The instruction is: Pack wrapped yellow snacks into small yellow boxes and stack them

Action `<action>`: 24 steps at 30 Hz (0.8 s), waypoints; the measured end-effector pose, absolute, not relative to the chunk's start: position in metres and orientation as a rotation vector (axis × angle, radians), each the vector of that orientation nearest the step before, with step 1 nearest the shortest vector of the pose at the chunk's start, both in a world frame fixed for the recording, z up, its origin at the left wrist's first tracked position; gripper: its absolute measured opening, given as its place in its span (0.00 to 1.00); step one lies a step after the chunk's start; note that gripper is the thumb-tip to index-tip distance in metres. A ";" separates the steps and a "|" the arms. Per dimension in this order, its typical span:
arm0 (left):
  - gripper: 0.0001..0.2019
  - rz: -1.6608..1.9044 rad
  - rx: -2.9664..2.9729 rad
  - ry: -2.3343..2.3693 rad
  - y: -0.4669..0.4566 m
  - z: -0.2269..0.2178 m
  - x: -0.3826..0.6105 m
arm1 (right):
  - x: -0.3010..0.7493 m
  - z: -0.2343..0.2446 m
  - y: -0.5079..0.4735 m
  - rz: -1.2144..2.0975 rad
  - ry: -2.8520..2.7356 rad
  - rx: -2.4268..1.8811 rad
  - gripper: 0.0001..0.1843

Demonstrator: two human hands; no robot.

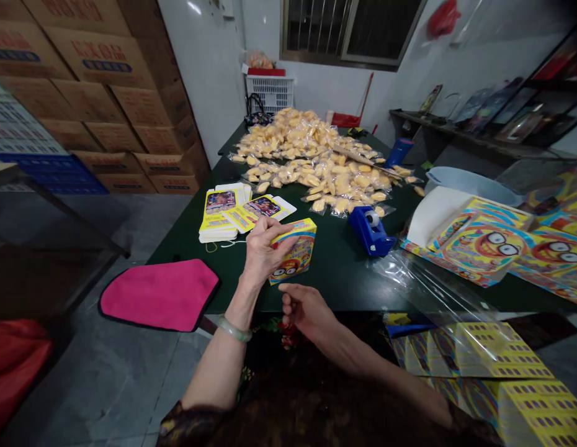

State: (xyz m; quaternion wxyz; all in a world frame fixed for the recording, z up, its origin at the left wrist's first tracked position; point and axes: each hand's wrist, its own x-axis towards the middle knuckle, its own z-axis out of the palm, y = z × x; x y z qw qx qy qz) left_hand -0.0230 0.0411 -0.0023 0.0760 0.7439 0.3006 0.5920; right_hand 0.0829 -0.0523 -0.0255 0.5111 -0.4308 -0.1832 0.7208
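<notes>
yellow printed card forms one small box (293, 257), already folded into its shape, and it stands tilted at the near part of the dark green counter (335, 279); i cannot tell if its lower corner rests on the counter or not. the left hand (270, 248), with a pale jade bangle (233, 329) on the wrist, pinches this box at its upper side, with the fingers pressed together against the card. the right hand (307, 310) is just below the box and does not seem to touch it; its fingers curl loosely and hold nothing. to the left of the box lies a stack of flat card blanks (218, 214) in the same yellow print, and these are not folded yet, so in this view only the one box is formed and many blanks are left. a big heap of small clear packets (307, 164) with yellow pieces inside lies loose on the far part of the counter, and i cannot see if the box has anything inside. a blue tape dispenser (368, 231) stands near the heap, large printed sheets (479, 245) lie at the right end, and brown cartons (102, 56) are stacked by the wall.
</notes>
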 end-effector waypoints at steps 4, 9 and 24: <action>0.12 1.602 2.213 0.860 0.044 0.000 -0.035 | 0.108 -0.027 -0.058 1.547 -0.559 -1.028 0.19; 0.16 1.630 1.617 0.943 0.044 -0.006 -0.034 | 0.140 -0.032 -0.063 1.454 -0.557 -1.191 0.19; 0.14 1.560 1.562 0.968 0.017 -0.028 0.032 | 0.336 0.057 -0.057 0.166 -0.978 -1.203 0.19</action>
